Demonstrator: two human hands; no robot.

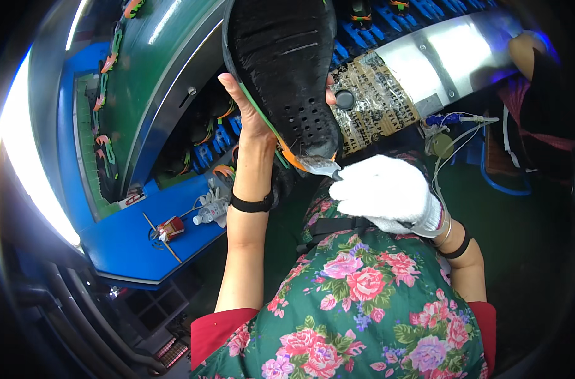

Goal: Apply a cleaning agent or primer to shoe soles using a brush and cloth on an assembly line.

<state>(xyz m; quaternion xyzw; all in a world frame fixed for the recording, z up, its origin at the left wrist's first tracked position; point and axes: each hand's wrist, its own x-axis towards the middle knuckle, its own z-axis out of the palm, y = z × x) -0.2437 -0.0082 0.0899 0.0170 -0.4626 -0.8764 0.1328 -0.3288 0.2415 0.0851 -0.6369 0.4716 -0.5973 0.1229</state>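
Note:
My bare left hand (248, 110) holds up a black shoe (287, 69) with its sole facing me; the shoe has a perforated toe area and a green and orange edge. My right hand (383, 192), in a white knit glove, grips a small brush (322, 166) whose wet bristles touch the toe end of the shoe. Both hands are raised above my lap, which is covered by a green apron with pink flowers (363, 303).
A green conveyor belt (155, 69) with shoe parts runs at the upper left, beside a blue bench (142, 243) bearing a small bottle (211, 211) and tools. Blue racks and a metal panel (451, 54) lie behind. Another person's arm (527, 54) is at the upper right.

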